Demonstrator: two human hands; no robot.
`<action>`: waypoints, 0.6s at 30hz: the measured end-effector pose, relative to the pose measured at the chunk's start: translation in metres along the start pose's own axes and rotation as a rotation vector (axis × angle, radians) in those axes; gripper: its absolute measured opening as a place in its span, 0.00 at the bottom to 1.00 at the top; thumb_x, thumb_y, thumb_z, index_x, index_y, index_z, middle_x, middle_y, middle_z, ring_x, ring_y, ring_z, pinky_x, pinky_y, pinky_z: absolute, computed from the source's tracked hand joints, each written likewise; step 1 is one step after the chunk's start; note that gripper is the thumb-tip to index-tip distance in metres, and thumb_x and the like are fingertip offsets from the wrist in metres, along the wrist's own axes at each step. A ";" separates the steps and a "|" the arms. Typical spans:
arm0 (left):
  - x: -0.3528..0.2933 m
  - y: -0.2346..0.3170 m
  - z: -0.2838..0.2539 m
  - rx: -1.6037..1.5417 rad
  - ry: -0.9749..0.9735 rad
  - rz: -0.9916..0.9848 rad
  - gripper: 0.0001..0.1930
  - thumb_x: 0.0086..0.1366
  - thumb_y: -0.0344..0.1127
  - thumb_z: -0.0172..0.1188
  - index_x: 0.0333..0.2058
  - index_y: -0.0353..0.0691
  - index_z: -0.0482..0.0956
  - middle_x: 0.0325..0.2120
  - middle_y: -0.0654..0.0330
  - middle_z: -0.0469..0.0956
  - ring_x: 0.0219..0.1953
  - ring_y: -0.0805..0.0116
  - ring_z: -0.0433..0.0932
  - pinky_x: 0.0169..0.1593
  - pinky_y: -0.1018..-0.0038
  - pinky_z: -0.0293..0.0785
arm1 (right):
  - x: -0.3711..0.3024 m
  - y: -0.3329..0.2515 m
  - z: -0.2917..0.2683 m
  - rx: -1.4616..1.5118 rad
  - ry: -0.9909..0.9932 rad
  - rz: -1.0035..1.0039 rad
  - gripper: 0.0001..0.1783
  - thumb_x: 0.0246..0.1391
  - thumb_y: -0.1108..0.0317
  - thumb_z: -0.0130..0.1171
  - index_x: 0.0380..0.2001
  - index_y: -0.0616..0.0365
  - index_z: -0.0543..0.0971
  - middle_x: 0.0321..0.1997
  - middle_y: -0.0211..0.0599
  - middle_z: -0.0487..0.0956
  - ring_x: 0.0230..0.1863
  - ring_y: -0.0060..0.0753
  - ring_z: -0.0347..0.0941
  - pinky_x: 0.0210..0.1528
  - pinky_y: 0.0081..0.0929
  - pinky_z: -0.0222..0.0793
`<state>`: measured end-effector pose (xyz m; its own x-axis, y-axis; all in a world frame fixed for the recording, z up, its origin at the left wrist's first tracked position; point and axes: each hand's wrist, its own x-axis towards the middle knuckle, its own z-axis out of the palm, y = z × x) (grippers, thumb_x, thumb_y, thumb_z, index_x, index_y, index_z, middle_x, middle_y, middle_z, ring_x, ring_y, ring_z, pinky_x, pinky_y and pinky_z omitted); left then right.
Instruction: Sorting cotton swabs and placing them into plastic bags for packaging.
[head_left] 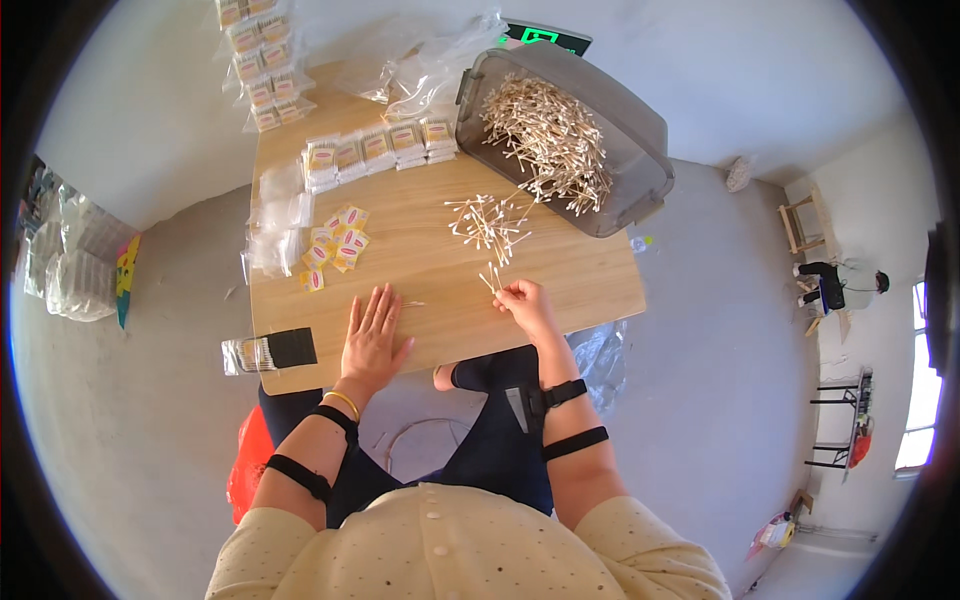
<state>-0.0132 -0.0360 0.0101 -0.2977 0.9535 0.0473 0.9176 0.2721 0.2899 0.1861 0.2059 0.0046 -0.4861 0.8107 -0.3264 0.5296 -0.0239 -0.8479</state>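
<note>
My right hand (527, 305) pinches a few cotton swabs (489, 276) between thumb and fingertips, their tips fanned out, just above the table's front part. Beyond them lies a loose heap of cotton swabs (487, 226). My left hand (373, 338) rests flat on the wooden table (440, 330), fingers stretched out. A thin swab (414, 303) lies by its fingertips. Yellow and white printed cards (338, 240) are scattered past the left hand. At the far right of the table, a grey plastic bin (635, 130) is tipped toward me, with many swabs (550, 135) inside, some spilling out.
Filled swab packs (376, 150) line the table's back, with more stacked (262, 62) at the far left. Clear bags (280, 215) lie along the left side. A black pad (292, 348) and a swab pack (246, 356) sit at the near left corner. Crumpled clear plastic (435, 85) lies behind.
</note>
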 end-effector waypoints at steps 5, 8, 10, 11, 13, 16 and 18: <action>0.000 0.001 0.002 0.011 0.029 0.019 0.41 0.71 0.53 0.55 0.74 0.37 0.55 0.76 0.52 0.52 0.79 0.55 0.47 0.79 0.51 0.37 | -0.007 0.031 -0.036 -0.052 0.018 -0.038 0.08 0.61 0.72 0.65 0.39 0.67 0.84 0.32 0.39 0.86 0.34 0.25 0.81 0.40 0.24 0.76; -0.002 -0.002 0.004 0.010 0.038 0.019 0.41 0.71 0.53 0.54 0.74 0.37 0.55 0.76 0.52 0.52 0.79 0.56 0.47 0.79 0.52 0.37 | -0.012 0.035 -0.047 -0.190 0.201 -0.088 0.09 0.59 0.67 0.66 0.38 0.62 0.86 0.32 0.39 0.87 0.34 0.32 0.84 0.38 0.29 0.76; -0.003 -0.003 0.004 0.003 0.038 0.013 0.41 0.71 0.53 0.54 0.74 0.37 0.55 0.76 0.52 0.52 0.79 0.56 0.47 0.79 0.52 0.38 | -0.014 0.026 -0.042 -0.199 0.310 -0.178 0.09 0.60 0.65 0.66 0.39 0.59 0.86 0.32 0.40 0.87 0.36 0.35 0.84 0.40 0.32 0.77; -0.002 -0.002 0.004 -0.003 0.040 0.012 0.40 0.71 0.53 0.54 0.74 0.37 0.55 0.76 0.53 0.52 0.79 0.56 0.47 0.80 0.51 0.38 | -0.014 0.019 -0.034 -0.165 0.328 -0.238 0.10 0.61 0.64 0.66 0.39 0.59 0.87 0.32 0.41 0.87 0.36 0.35 0.84 0.40 0.33 0.77; -0.003 -0.001 0.003 -0.014 0.044 0.009 0.40 0.72 0.53 0.53 0.74 0.37 0.54 0.77 0.53 0.52 0.79 0.57 0.47 0.80 0.51 0.38 | -0.011 0.004 -0.007 -0.085 0.297 -0.360 0.09 0.60 0.64 0.66 0.39 0.58 0.87 0.32 0.44 0.86 0.36 0.39 0.84 0.40 0.35 0.78; -0.003 -0.004 0.007 0.025 0.020 0.021 0.40 0.72 0.53 0.53 0.74 0.37 0.54 0.77 0.55 0.51 0.79 0.59 0.47 0.79 0.50 0.38 | -0.012 -0.022 0.052 -0.164 0.180 -0.354 0.07 0.59 0.66 0.67 0.38 0.56 0.86 0.34 0.47 0.86 0.36 0.47 0.84 0.39 0.38 0.78; -0.002 -0.004 0.009 0.041 0.040 0.028 0.40 0.71 0.53 0.54 0.74 0.38 0.54 0.77 0.56 0.50 0.79 0.60 0.47 0.79 0.49 0.38 | -0.014 -0.035 0.085 -0.173 0.139 -0.369 0.06 0.58 0.67 0.67 0.37 0.56 0.86 0.34 0.46 0.86 0.35 0.48 0.83 0.39 0.37 0.78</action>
<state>-0.0140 -0.0383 0.0000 -0.2818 0.9549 0.0934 0.9353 0.2517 0.2489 0.1150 0.1457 0.0037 -0.5725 0.8181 0.0549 0.4525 0.3710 -0.8109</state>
